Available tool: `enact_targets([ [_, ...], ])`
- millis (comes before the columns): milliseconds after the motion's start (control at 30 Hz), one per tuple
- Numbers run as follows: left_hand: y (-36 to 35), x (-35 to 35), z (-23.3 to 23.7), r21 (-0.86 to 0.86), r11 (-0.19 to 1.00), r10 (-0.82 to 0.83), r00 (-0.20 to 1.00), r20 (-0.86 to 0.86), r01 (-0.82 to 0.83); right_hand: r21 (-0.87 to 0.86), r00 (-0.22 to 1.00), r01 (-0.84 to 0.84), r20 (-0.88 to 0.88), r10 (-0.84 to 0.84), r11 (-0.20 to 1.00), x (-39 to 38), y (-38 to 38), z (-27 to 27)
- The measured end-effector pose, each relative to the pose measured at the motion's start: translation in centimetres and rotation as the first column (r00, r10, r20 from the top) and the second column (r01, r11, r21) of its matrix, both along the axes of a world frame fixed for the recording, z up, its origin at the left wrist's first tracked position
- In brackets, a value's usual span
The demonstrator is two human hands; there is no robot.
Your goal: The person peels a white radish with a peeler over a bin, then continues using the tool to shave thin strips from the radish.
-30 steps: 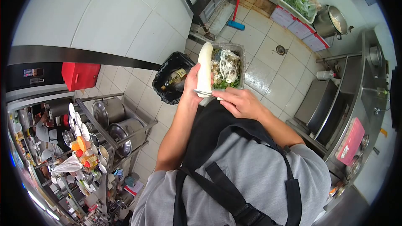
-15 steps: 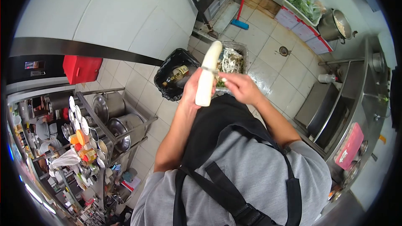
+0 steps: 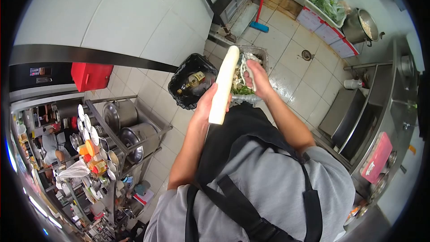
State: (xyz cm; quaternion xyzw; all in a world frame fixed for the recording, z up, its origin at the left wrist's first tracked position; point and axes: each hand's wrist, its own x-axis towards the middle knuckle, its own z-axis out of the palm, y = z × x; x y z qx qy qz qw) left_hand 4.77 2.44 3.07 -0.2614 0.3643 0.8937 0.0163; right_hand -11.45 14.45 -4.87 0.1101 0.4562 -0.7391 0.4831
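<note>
My left hand (image 3: pixel 207 103) is closed around a long, pale, peeled daikon radish (image 3: pixel 222 92), which slants up and away from me. Just to its right, my right hand (image 3: pixel 257 78) grips a peeler (image 3: pixel 244 68) with a light handle; its blade end is partly blurred. The peeler is a little apart from the radish. Below both hands stands a clear plastic-lined bin (image 3: pixel 266 60) holding pale peelings and green leafy scraps. Next to it on the left is a bin with a black liner (image 3: pixel 174 87), with a bottle (image 3: pixel 194 79) lying inside.
A metal rack with large lidded pots (image 3: pixel 141 141) stands to the left, near a red box (image 3: pixel 91 77). On the right are a steel sink counter (image 3: pixel 342 112) and pink board (image 3: pixel 376 157). A greens crate (image 3: pixel 323 6), a pot (image 3: pixel 358 24) and a blue broom (image 3: pixel 260 27) are farther back.
My right hand has moved from against the radish to beside it on the right, with the peeler lifted off. The radish has tilted more upright and shifted slightly toward me.
</note>
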Motion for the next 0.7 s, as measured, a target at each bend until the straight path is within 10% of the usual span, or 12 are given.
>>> enact_targets([
  [500, -0.1, -1.8, -1.2, -0.114, 0.991, -0.064, 0.997, 0.052, 0.070, -0.265, 0.975, 0.155, 0.199, -0.104, 0.952, 1.8, 0.0, 4.1],
  [633, -0.4, -1.2, -0.9, 0.075, 0.997, 0.001, 0.993, -0.121, 0.009, -0.153, 0.993, 0.077, -0.080, -0.090, 0.985, -0.5, 0.1, -4.0],
  [700, -0.4, -1.0, -0.4, 0.047, 0.999, 0.013, 0.994, -0.110, -0.008, 0.416, 0.445, 0.154, -0.839, 0.312, 0.896, -1.9, 0.5, -10.6],
])
